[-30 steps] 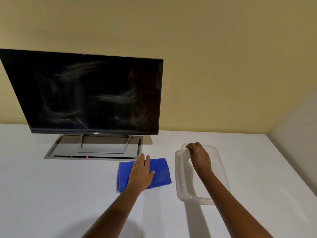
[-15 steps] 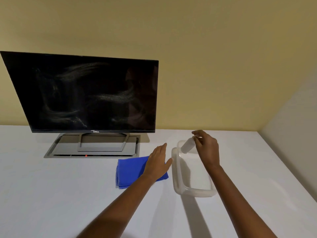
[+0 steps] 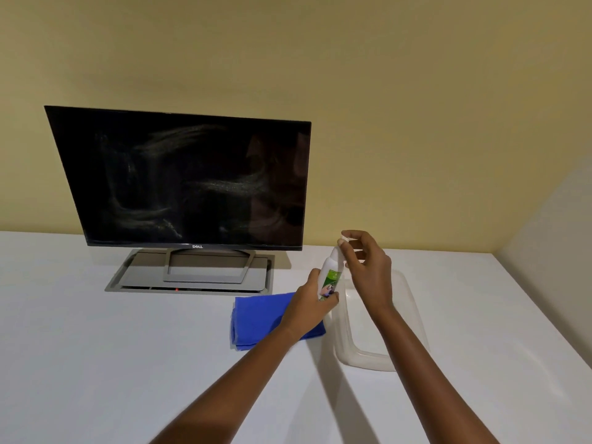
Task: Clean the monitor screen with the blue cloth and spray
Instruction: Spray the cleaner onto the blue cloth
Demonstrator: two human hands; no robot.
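A black monitor with dusty smears on its screen stands at the back left of the white table. In front of its stand lies a folded blue cloth, flat on the table. A small white spray bottle with a green label is held upright just right of the cloth. My left hand grips the bottle's lower body. My right hand pinches the bottle's cap at the top with its fingertips.
A clear plastic tray sits on the table under my right forearm, right of the cloth. The monitor's grey stand rests in a recessed panel. A yellow wall runs behind; the table's right edge meets a side wall.
My left hand left the cloth and took hold of the bottle's body. My right hand lifted the bottle out of the tray and now holds its top.
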